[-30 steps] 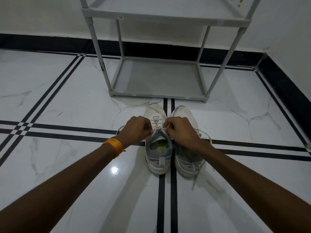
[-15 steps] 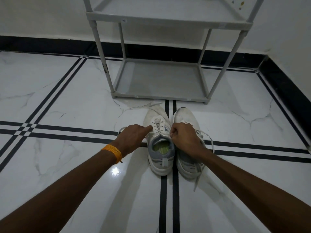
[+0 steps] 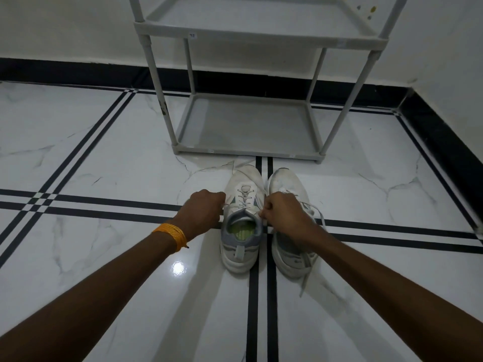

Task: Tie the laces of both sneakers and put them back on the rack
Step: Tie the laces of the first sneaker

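Two white-and-grey sneakers stand side by side on the floor, toes toward the rack. The left sneaker (image 3: pixel 243 205) has a green insole showing. My left hand (image 3: pixel 202 211) is closed on a lace end at its left side. My right hand (image 3: pixel 283 215) pinches the other lace end at its right side, and the lace is stretched between them. The right sneaker (image 3: pixel 287 246) lies partly under my right wrist, with loose laces trailing to its right. The grey shoe rack (image 3: pixel 248 152) stands just beyond the toes, its lower shelf bare.
The floor is glossy white marble tile with black double stripes (image 3: pixel 104 212). A black skirting (image 3: pixel 78 71) runs along the white wall behind the rack, and another wall closes the right side (image 3: pixel 457 74). An orange thread band (image 3: pixel 172 235) is on my left wrist.
My hands have drawn apart sideways from the tongue of the left sneaker, pulling the lace ends outward. The view has shifted slightly, with the sneakers lower in frame.
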Motion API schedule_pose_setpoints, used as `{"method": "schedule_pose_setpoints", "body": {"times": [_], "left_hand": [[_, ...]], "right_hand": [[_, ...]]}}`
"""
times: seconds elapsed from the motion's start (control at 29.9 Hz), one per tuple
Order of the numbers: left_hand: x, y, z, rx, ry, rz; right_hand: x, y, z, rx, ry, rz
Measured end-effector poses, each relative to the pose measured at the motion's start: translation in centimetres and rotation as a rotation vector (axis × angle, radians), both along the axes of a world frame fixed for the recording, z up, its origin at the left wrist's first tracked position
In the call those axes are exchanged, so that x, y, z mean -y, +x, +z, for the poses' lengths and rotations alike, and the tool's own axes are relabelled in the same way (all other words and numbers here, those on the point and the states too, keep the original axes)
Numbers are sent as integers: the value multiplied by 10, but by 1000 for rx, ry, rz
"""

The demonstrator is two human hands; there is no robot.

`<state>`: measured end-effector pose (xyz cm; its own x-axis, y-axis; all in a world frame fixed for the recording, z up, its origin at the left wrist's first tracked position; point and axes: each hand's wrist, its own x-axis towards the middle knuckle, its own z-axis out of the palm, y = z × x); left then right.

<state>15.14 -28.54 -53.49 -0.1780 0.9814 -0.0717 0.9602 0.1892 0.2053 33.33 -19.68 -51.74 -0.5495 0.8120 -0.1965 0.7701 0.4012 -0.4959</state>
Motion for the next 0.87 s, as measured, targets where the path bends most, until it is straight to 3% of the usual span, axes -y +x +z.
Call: {"method": "schedule_pose_setpoints", "body": {"times": [0.1,0.2,0.37,0.5,0.87], "left_hand": [[-2,-8,17,375,65,198],[-4,-10,37,907,95,291],[-11,16,41,1311,186,305],[-13,29,34,1345,330,309],[-17,34,19,1126,441,228]], "right_hand": [[-11,7,21,-68,-142,2],[-15,9,34,-343,-397,-62],[-7,-3,32,-806,-726,-210],[-5,-9,28,-1016,-887,-282],[-4,-14,17,-832,-634,-285]]}}
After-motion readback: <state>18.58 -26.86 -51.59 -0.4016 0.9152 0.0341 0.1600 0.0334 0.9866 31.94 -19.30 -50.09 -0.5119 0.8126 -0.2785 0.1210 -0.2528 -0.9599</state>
